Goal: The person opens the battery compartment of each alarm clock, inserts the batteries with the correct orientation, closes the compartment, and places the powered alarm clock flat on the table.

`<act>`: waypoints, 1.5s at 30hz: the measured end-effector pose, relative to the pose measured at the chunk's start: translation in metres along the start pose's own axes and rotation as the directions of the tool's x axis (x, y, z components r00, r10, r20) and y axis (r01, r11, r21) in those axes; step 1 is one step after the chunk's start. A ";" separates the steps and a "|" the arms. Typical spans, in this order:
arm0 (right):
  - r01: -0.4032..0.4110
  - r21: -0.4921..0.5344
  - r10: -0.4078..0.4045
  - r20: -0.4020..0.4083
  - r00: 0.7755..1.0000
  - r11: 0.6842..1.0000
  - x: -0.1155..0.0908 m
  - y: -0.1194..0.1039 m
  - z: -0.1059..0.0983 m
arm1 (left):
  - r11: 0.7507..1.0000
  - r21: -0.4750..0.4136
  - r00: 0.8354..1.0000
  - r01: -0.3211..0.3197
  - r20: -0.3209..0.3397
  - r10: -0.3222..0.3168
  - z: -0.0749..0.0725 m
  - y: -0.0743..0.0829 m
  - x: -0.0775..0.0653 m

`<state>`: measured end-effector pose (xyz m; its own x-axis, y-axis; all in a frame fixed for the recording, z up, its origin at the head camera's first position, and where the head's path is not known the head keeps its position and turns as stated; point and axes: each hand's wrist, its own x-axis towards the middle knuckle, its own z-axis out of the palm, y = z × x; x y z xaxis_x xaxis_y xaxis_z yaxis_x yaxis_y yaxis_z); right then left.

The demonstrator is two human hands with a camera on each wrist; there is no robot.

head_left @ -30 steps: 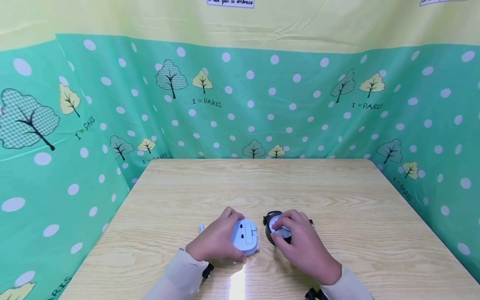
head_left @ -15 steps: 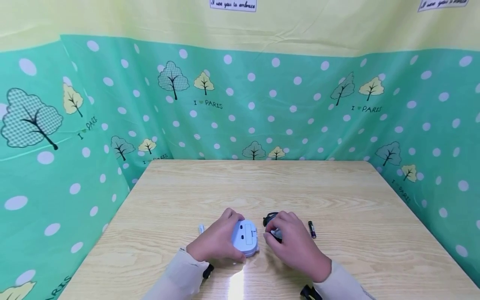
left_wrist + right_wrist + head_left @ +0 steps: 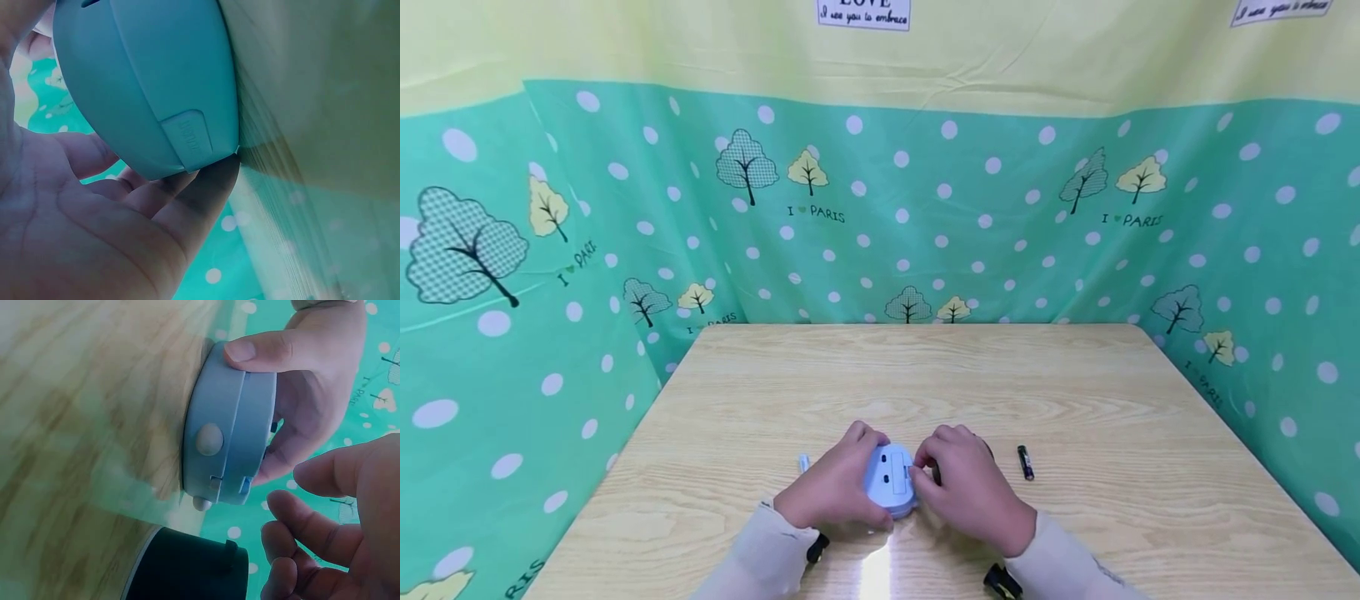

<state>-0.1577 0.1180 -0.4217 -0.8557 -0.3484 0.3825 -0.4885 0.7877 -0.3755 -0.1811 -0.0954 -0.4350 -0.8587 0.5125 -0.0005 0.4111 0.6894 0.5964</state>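
My left hand (image 3: 838, 483) grips a light blue alarm clock (image 3: 880, 483) lying on the table, thumb on its near side and fingers on its far side. The clock's back faces up, with two small dark knobs and a rectangular battery cover (image 3: 898, 472). In the right wrist view, a round pale foot (image 3: 210, 439) sticks out from its side. My right hand (image 3: 973, 487) hovers at the clock's right edge by the cover. Its fingers are loosely bent, with nothing seen between them. Under this hand, a black round clock (image 3: 194, 569) is mostly hidden in the head view.
A dark battery (image 3: 1026, 462) lies on the wooden table (image 3: 1075, 383) to the right of my right hand. A small white and blue stick-shaped thing (image 3: 804, 463) lies beyond my left forearm. A green dotted curtain (image 3: 820, 250) surrounds the table's back and sides.
My right hand has left the black clock's face and moved left to the blue clock's edge, uncovering the dark battery. My left hand has kept its grip on the blue clock.
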 end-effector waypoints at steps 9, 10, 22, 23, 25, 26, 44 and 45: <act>0.001 -0.036 0.000 0.008 1.000 0.999 0.004 -0.001 0.002 | 1.000 0.000 1.000 -0.004 0.004 0.004 0.000 0.001 0.000; 0.000 -0.040 0.000 0.010 1.000 0.999 0.004 -0.001 0.003 | 1.000 0.001 1.000 -0.004 0.005 0.004 0.000 0.001 0.000; -0.001 -0.051 0.003 0.039 0.999 0.999 0.007 -0.003 0.011 | 1.000 0.009 1.000 -0.008 0.008 0.008 -0.001 0.002 -0.001; -0.005 -0.048 0.007 0.042 0.999 0.999 0.007 -0.003 0.012 | 1.000 0.009 1.000 -0.010 0.008 0.010 -0.001 0.002 -0.001; -0.011 -0.046 0.013 0.044 0.999 0.999 0.007 -0.003 0.013 | 1.000 0.008 1.000 -0.015 0.006 0.015 -0.001 0.001 -0.001; -0.013 -0.046 0.015 0.045 0.999 0.999 0.007 -0.002 0.014 | 1.000 0.008 1.000 -0.017 0.006 0.017 -0.001 0.001 -0.001; -0.087 -0.086 0.092 0.057 0.994 0.992 0.007 -0.006 0.021 | 1.000 0.012 1.000 -0.010 0.006 0.010 -0.002 0.003 -0.002; -0.091 -0.090 0.096 0.058 0.994 0.992 0.007 -0.006 0.021 | 1.000 0.013 1.000 -0.012 0.005 0.012 -0.002 0.003 -0.002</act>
<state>-0.1643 0.0997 -0.4345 -0.9073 -0.3000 0.2946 -0.3914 0.8585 -0.3313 -0.1788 -0.0950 -0.4319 -0.8521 0.5234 0.0023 0.4253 0.6898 0.5859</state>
